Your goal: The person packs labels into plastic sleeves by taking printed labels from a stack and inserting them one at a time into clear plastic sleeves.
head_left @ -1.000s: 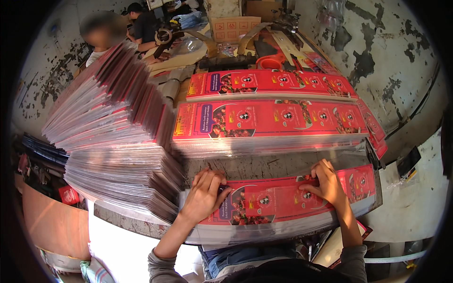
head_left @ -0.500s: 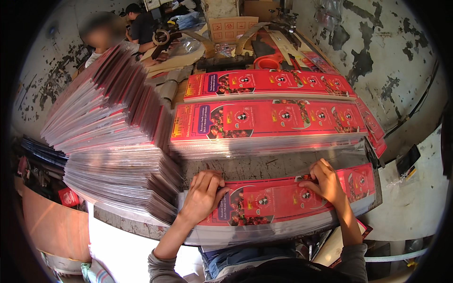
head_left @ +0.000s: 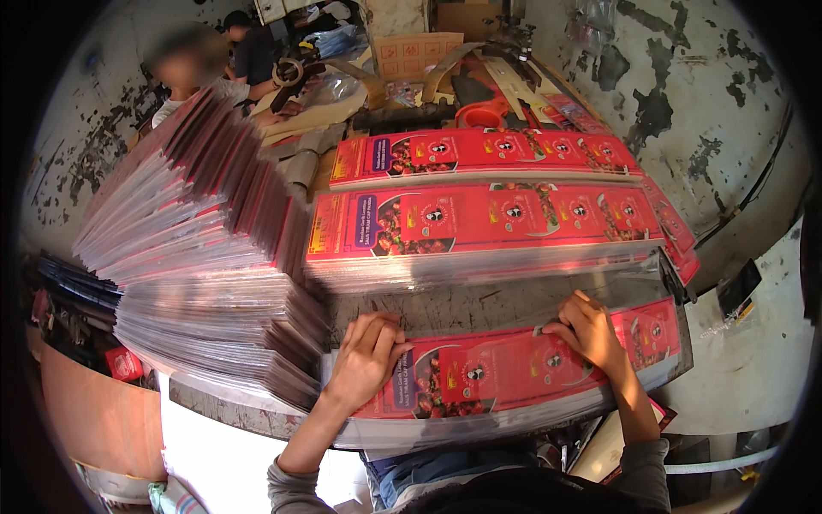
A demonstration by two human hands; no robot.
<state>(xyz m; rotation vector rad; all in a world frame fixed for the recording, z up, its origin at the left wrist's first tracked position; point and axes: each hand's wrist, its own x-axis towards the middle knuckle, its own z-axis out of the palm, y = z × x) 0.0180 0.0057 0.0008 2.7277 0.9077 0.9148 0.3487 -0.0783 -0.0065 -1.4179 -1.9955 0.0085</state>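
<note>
In front of me lies a stack of long red printed plastic strips [head_left: 475, 385] with clear plastic borders. My left hand [head_left: 366, 358] bends over its far edge near the left end, fingers curled and thumb on the printed face. Toward the right end, my right hand [head_left: 589, 332] pinches the far edge between thumb and bent fingers. How many sheets each hand grips is hidden. Beyond my hands, two more stacks of the red strips lie side by side, a middle stack [head_left: 467, 218] and a far stack [head_left: 514, 154].
A tall, fanned pile of plastic sheets [head_left: 210, 308] leans at the left. Behind the stacks are a red tape roll [head_left: 479, 115], a cardboard box [head_left: 417, 56] and loose materials. Another person [head_left: 175, 98] works at the far left. A dark phone-like object [head_left: 740, 287] lies at the right.
Both hands stay at nearly the same places on the near stack, still gripping its far edge. The whole view has shifted very slightly.
</note>
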